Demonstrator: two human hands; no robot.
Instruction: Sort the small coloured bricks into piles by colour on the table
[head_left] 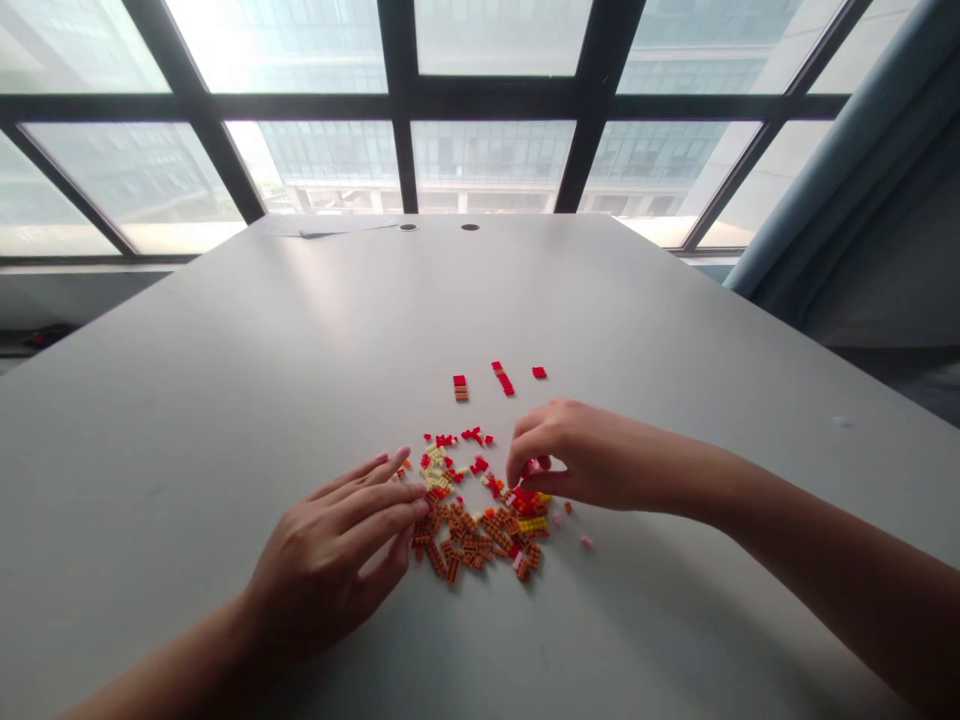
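A loose pile of small building bricks (pixel 469 540) lies on the white table, mostly brown, with red, cream, yellow and pink ones among them. At the pile's left edge rests my left hand (pixel 341 545), its fingers stretched out and the fingertips touching bricks. My right hand (pixel 551 455) is over the right side of the pile, fingers bent down and closed among red bricks (pixel 525 500); what sits between the fingertips is hidden. Beyond the pile are a red-and-brown brick block (pixel 460 388), a narrow red strip (pixel 503 378) and a small red piece (pixel 539 372).
The white table (pixel 300 330) reaches to a wall of windows (pixel 495 160). Two round cable holes and a thin flat sheet (pixel 322 232) are at its far end. A blue curtain (pixel 832 170) hangs on the right. Stray pink bricks (pixel 586 542) lie right of the pile.
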